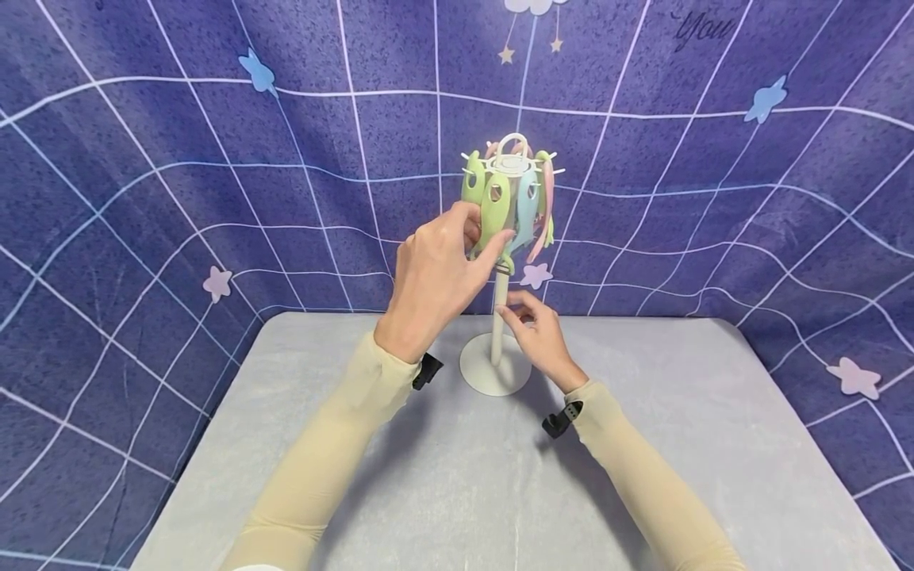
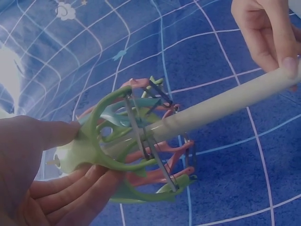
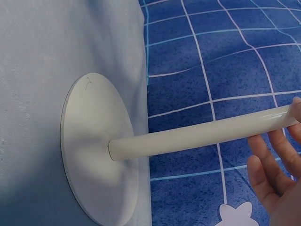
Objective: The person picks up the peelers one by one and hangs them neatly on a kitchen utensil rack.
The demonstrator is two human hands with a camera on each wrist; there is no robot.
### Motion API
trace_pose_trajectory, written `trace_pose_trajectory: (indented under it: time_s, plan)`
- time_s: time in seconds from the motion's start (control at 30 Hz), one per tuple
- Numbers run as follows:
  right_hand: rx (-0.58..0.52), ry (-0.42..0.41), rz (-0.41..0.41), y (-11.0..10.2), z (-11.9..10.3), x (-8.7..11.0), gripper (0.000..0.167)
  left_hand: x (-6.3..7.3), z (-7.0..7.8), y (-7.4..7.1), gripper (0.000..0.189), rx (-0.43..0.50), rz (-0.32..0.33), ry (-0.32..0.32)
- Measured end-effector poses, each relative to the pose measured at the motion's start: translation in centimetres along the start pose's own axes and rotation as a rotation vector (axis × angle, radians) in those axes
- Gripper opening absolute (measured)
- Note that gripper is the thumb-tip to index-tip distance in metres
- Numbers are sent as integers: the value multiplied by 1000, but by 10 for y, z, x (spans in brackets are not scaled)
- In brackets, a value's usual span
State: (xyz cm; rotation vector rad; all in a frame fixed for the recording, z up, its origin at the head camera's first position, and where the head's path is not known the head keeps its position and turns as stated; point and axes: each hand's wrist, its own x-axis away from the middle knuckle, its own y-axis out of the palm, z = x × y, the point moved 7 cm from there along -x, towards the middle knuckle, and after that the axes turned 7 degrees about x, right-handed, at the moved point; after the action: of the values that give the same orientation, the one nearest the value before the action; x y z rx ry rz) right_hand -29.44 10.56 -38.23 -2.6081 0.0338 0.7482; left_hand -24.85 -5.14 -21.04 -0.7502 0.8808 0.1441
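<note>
A white stand with a round base rises from the table. Green, blue and pink Y-shaped peelers hang by their handle holes from hooks around its top. My left hand holds a front green peeler between thumb and fingers, a white hook tip poking through its hole. In the left wrist view, metal blades span the forked ends of the peelers. A blue peeler hangs just to the right. Lower down, my right hand pinches the white pole between thumb and fingers.
The grey tabletop ends at a purple-blue grid-patterned curtain behind and at the sides. A white loop handle tops the stand, and short hooks stick outward around it. Each wrist wears a black strap.
</note>
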Motion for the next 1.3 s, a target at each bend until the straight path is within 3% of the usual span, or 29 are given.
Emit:
trace_pose_trajectory:
  time_s: [0.47,0.7,0.9,1.03,1.17,1.3]
  plan:
    - [-10,-9,5,1,1,-1,14,17,-2,0,33,-21,71,44]
    - [11,8,17,9,45,-5,17,28,-3,-3,34,-21,103,62]
    - [13,14,21,6,42,-5,17,38,-6,-6,33,-37,111,81]
    - [-9,27,-4,1,23,-3,17,48,-12,-8,31,-13,100,99]
    - [-38,39,-28,-1,10,-1,20,60,-23,-9,30,30,75,84]
    - [-47,44,-39,-6,15,2,26,72,-35,-10,32,27,50,55]
